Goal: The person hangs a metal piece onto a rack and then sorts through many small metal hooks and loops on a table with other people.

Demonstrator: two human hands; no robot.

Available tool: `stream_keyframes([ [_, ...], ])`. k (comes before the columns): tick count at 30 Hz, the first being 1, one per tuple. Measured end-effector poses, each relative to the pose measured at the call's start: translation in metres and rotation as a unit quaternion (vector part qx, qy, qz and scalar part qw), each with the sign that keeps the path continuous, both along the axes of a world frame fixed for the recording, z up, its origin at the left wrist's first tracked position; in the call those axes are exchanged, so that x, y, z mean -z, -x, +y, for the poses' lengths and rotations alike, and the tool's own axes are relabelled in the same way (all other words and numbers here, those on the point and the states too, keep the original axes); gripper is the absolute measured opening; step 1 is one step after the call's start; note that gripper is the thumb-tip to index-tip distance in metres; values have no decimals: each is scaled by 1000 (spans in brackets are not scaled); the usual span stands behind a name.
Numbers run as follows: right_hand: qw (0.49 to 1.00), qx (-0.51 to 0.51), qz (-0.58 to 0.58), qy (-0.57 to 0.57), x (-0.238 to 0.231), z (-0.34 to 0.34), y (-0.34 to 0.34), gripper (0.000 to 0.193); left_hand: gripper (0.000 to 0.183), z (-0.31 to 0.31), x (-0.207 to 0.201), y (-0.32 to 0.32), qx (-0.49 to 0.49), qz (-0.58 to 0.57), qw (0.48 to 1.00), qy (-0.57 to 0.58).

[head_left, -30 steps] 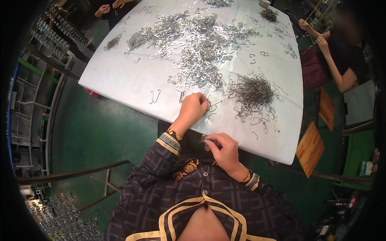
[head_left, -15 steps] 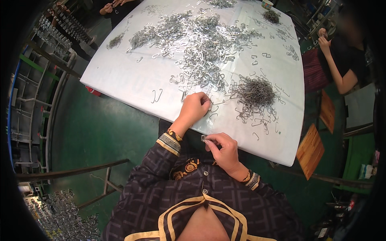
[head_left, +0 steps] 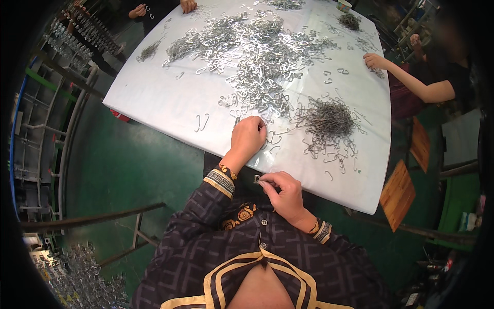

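Observation:
My left hand (head_left: 248, 136) rests at the table's near edge, fingers curled in; whatever they hold is hidden. Just beyond it spreads a large heap of silver metal hooks (head_left: 260, 77), shaped like open carabiner bodies. My right hand (head_left: 284, 194) is closer to my body, just off the edge, with thumb and fingers pinching a small silver metal hook (head_left: 257, 178). To the right of my left hand lie a few loose thin wire pieces (head_left: 275, 139) and a darker pile of bent wire pieces (head_left: 329, 119).
The white-covered table (head_left: 154, 103) has two loose hooks (head_left: 201, 122) on its left. Across it a person's hand (head_left: 376, 62) reaches over small clips at right; another person's hand (head_left: 188, 5) is at the far edge. A paper cup (head_left: 343, 5) and wooden stool (head_left: 397, 195) stand right.
The co-worker at right has brought a hand down onto the table. At the far edge another person's hand has come to the tabletop. My own hands have barely shifted.

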State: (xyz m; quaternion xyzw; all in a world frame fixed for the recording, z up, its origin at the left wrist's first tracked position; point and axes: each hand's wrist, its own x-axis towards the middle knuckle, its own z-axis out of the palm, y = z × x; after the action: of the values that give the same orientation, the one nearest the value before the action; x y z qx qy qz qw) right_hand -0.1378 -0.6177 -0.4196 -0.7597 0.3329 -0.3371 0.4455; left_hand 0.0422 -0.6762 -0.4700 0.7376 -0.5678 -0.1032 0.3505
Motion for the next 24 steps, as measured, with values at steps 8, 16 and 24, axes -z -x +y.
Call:
stream_keyframes([
  [8,999,38,-2,-32,8,-2,5,8,10,34,-42,-2,38,324,945,-36],
  [16,999,41,2,-23,9,-4,1,8,6,112,-56,4,109,445,889,1],
  [24,999,37,5,-23,8,-1,-5,8,7,111,-43,28,30,364,927,87],
])
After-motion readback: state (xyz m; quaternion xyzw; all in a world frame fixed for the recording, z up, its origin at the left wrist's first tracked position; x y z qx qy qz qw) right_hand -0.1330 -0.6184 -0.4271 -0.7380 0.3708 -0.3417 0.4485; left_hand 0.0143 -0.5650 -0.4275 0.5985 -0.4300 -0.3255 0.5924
